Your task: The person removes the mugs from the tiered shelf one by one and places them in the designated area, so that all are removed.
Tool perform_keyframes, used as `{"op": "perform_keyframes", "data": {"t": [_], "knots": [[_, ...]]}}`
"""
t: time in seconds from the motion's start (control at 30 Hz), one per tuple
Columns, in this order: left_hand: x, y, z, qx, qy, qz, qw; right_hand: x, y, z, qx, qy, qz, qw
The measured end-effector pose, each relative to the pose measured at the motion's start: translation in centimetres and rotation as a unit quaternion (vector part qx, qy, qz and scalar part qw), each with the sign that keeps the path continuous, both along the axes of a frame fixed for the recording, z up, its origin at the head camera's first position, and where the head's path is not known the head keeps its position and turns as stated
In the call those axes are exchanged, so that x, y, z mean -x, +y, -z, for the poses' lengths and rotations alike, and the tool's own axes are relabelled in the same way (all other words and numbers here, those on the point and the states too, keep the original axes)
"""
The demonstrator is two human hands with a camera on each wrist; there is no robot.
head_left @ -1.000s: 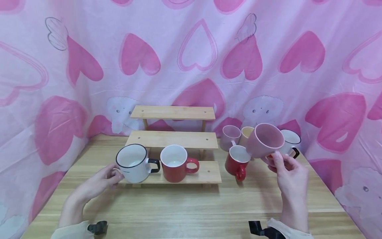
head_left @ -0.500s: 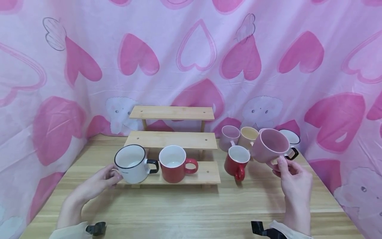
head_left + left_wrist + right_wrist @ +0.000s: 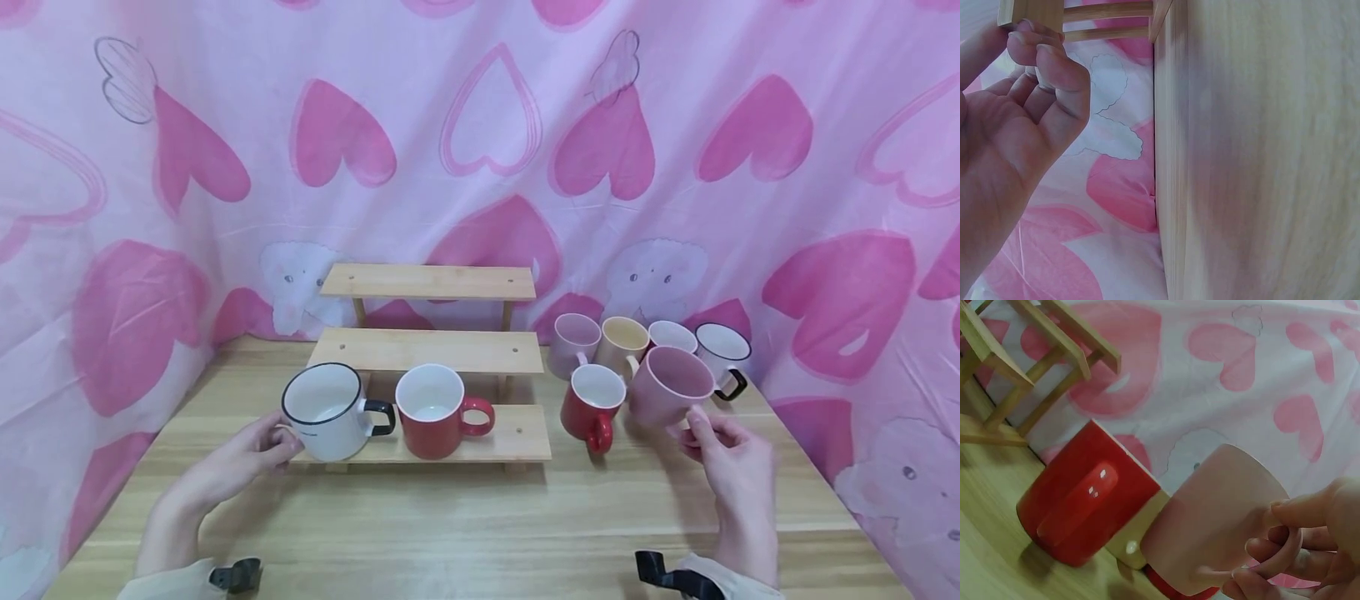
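My right hand (image 3: 735,471) pinches the handle of a pink mug (image 3: 667,390), with its mouth up. The mug is low at the front of a group of mugs; I cannot tell whether its base touches the table. In the right wrist view, thumb and fingers curl round the handle, and a red mug (image 3: 1088,500) stands beside it. At the left end of the lowest tier of a wooden step rack (image 3: 427,350), my left hand (image 3: 236,462) holds the board's end with curled fingers. A white mug with a black rim (image 3: 330,421) and a red mug (image 3: 431,425) stand on that tier.
On the table (image 3: 450,533), right of the rack, stand a lilac mug (image 3: 568,354), a yellow mug (image 3: 621,350), a white-lined mug (image 3: 672,335), another black-rimmed white mug (image 3: 722,346) and a red mug (image 3: 588,417). A pink heart-print cloth (image 3: 420,167) hangs behind.
My right hand has lowered the pink mug and shifted it a little right, then slightly back left. The white-lined mug behind it has come into view. The left hand stays at the rack.
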State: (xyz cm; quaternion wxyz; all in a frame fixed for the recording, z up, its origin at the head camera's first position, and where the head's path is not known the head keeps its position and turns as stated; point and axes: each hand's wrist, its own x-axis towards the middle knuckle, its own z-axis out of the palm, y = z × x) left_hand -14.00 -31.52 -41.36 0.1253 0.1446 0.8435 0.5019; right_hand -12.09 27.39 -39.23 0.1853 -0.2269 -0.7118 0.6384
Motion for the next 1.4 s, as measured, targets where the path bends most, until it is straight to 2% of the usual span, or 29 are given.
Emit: {"op": "perform_keyframes", "data": {"t": [0.27,0.6,0.67,0.87,1.07,1.27,1.4], "knots": [[-0.2,0.0,0.0,-0.001,0.001,-0.001,1.0,-0.2,0.8,1.2,0.038,-0.017,-0.06,0.9974],[0.0,0.2,0.0,0.002,0.0,0.002,1.0,0.3,1.5,3.1,-0.009,-0.056,-0.103,0.9931],[0.0,0.2,0.0,0.0,-0.001,0.003,1.0,0.3,1.5,3.3,-0.004,-0.059,-0.107,0.9925],[0.1,0.1,-0.1,-0.009,0.009,0.01,0.9999,0.4,1.5,3.5,0.01,-0.043,-0.122,0.9915],[0.2,0.0,0.0,-0.01,0.008,0.006,0.9999,0.3,1.6,3.5,0.002,-0.034,-0.131,0.9908],[0.1,0.0,-0.1,-0.011,0.007,0.008,0.9999,0.3,1.6,3.3,-0.026,-0.052,-0.149,0.9871],[0.1,0.0,-0.1,-0.01,0.004,0.006,0.9999,0.2,1.7,3.1,-0.036,-0.083,-0.165,0.9821]]}}
